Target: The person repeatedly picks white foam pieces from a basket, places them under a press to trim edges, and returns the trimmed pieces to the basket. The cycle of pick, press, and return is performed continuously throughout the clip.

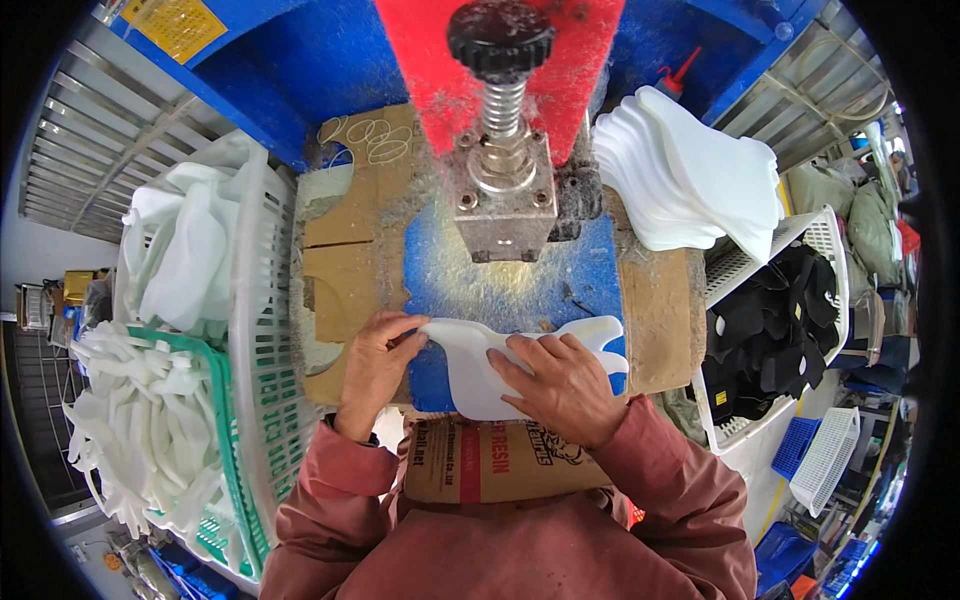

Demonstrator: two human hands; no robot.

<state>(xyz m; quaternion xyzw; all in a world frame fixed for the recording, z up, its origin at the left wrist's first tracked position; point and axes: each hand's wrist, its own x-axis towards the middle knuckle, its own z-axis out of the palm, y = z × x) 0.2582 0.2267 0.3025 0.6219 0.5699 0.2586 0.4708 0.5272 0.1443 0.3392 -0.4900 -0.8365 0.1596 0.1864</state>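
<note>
A curved white foam-like piece (470, 375) lies over the near edge of the dusty blue work plate (590, 270). At its upper left corner my left hand (378, 365) pinches the edge between thumb and fingertips. My right hand (565, 385) is bent over its right half, fingers on its top and thumb toward its middle, gripping it. Beyond both hands stands the red machine (415, 60), its metal head (500, 215) with a spring and a black knob (500, 40) above the plate. Pale dust lies under the head.
A stack of similar white pieces (700, 180) rests at the back right. White scraps fill a green basket (222, 400) on the left, beside a white crate (262, 230). Black pieces (775, 330) fill a crate on the right. A printed cardboard box (440, 470) is below my hands.
</note>
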